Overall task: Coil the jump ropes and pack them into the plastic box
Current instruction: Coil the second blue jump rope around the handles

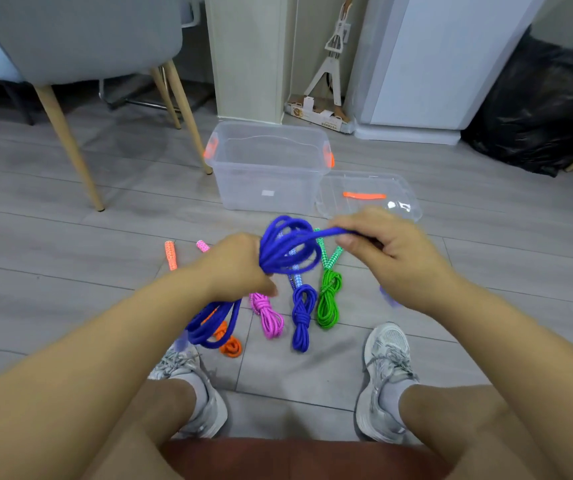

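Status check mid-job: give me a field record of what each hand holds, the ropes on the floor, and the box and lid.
left hand: grips the bunched loops of the held blue rope
right hand: pinches a strand of the held blue rope, drawn out to the right
bundled on floor: pink rope, second blue rope, green rope
orange rope: on floor, partly hidden behind the hanging blue loops
plastic box: open, no rope visible inside
lid: flat on floor, right of the box
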The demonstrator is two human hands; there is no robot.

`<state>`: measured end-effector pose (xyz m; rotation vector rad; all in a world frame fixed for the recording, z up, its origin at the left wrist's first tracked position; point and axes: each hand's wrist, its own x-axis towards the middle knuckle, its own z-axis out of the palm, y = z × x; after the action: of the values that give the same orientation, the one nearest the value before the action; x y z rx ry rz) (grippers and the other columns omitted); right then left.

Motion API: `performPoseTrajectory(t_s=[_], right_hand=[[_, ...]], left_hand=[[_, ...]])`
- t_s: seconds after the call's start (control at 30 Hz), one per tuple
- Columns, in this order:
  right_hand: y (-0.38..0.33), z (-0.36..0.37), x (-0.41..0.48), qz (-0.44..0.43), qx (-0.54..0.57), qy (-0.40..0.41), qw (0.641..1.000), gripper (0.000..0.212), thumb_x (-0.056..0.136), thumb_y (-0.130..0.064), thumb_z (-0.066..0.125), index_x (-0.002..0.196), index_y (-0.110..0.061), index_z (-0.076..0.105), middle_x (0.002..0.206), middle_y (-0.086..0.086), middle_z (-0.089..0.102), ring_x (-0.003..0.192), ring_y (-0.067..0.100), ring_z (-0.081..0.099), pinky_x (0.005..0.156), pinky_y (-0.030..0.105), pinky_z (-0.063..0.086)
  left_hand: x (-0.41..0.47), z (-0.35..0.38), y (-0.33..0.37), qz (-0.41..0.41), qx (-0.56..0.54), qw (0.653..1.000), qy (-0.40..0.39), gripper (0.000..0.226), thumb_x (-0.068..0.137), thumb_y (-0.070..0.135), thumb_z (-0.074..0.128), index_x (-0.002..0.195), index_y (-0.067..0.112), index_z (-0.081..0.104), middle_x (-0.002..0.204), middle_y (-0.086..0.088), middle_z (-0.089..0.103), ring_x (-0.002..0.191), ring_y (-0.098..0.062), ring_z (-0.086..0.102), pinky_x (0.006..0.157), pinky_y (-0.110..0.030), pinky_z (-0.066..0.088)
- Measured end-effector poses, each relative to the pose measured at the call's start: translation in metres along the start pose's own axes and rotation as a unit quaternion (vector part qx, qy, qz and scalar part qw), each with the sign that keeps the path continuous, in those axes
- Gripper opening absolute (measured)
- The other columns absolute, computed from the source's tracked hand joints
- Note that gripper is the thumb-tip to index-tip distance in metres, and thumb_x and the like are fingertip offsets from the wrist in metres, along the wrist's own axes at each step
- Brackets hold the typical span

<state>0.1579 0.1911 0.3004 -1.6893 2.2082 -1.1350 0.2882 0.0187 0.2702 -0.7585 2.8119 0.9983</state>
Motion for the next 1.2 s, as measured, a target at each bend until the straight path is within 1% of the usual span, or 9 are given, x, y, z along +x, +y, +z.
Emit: performPoseTrajectory(t_s=[0.1,0.23,0.37,0.47,0.6,0.73,0.93,1.1,1.2], right_hand=[[-0.007,0.001,0.018,-0.012,-0.003,0.026,1.000,0.021,0.089,-0.022,0.053,0.104,-0.022,0.069,0.075,-0.015,0.048,0.080,-0.008,0.047,0.072,0.003,0.033],[-0.005,0.004,0.037,0.073,0.107,0.049,0.990,0.018,0.085,-0.014,0.066,0.088,-0.032,0.067,0.074,-0.009,0.059,0.070,-0.001,0.053,0.069,0.008,0.041],[0.003,0.011,0.045,0.153,0.150,0.044,0.976,0.016,0.080,-0.012,0.072,0.074,-0.021,0.059,0.058,0.001,0.060,0.052,0.006,0.054,0.057,0.018,0.043],[0.004,0.018,0.040,0.181,0.249,0.011,0.951,0.021,0.075,-0.002,0.071,0.065,-0.011,0.054,0.046,-0.010,0.057,0.044,-0.002,0.050,0.049,0.013,0.042],[0.000,0.023,0.032,0.138,0.123,-0.033,0.982,0.032,0.076,-0.001,0.065,0.062,-0.028,0.056,0.052,-0.017,0.056,0.049,-0.007,0.052,0.053,0.013,0.042],[-0.015,0.032,0.018,0.154,0.118,-0.117,0.974,0.023,0.086,-0.015,0.063,0.065,-0.025,0.060,0.058,-0.006,0.063,0.043,0.000,0.045,0.048,0.012,0.033],[-0.021,0.033,0.008,0.159,0.064,-0.136,0.976,0.023,0.089,-0.023,0.060,0.067,-0.028,0.059,0.053,-0.011,0.059,0.053,0.004,0.049,0.056,0.022,0.039],[-0.032,0.028,-0.001,0.159,0.063,-0.157,0.973,0.026,0.092,-0.025,0.056,0.066,-0.030,0.055,0.049,-0.011,0.052,0.048,0.002,0.044,0.051,0.014,0.036],[-0.037,0.021,-0.001,0.144,0.061,-0.159,0.975,0.027,0.094,-0.025,0.052,0.068,-0.030,0.055,0.055,-0.009,0.049,0.055,0.006,0.044,0.060,0.027,0.043]], left_hand=[[-0.003,0.009,0.013,0.029,0.079,0.992,-0.090,0.026,0.067,0.022,0.079,0.069,0.017,0.054,0.064,0.001,0.056,0.065,-0.021,0.054,0.059,-0.027,0.043],[-0.010,0.015,0.027,0.065,0.094,0.988,-0.104,0.031,0.070,0.015,0.071,0.058,0.012,0.042,0.052,-0.002,0.041,0.049,-0.018,0.039,0.050,-0.028,0.036],[-0.020,0.008,0.035,0.133,-0.005,0.990,-0.056,0.023,0.067,0.013,0.072,0.068,0.015,0.049,0.061,-0.001,0.049,0.053,-0.013,0.041,0.054,-0.026,0.040],[-0.028,0.000,0.042,0.156,-0.103,0.982,0.023,0.046,0.061,0.011,0.080,0.097,0.022,0.054,0.083,0.005,0.059,0.068,-0.008,0.053,0.062,-0.019,0.045],[-0.025,-0.011,0.038,0.074,-0.182,0.972,0.129,0.058,0.055,0.017,0.088,0.094,0.022,0.046,0.070,0.014,0.054,0.052,0.006,0.052,0.050,-0.010,0.040],[-0.020,-0.018,0.029,0.028,-0.245,0.955,0.163,0.062,0.057,0.020,0.087,0.097,0.019,0.040,0.070,0.000,0.059,0.047,-0.008,0.049,0.056,-0.032,0.049],[-0.014,-0.019,0.021,0.069,-0.150,0.958,0.233,0.023,0.069,0.023,0.078,0.076,0.019,0.056,0.058,0.005,0.053,0.049,-0.006,0.045,0.053,-0.019,0.039],[-0.008,-0.026,0.013,0.039,-0.172,0.953,0.247,0.024,0.078,0.032,0.071,0.079,0.017,0.052,0.063,0.003,0.062,0.041,-0.005,0.049,0.050,-0.022,0.042],[-0.006,-0.025,0.012,0.004,-0.129,0.962,0.241,0.038,0.077,0.044,0.071,0.084,0.012,0.050,0.072,-0.006,0.063,0.051,-0.004,0.058,0.049,-0.023,0.040]])
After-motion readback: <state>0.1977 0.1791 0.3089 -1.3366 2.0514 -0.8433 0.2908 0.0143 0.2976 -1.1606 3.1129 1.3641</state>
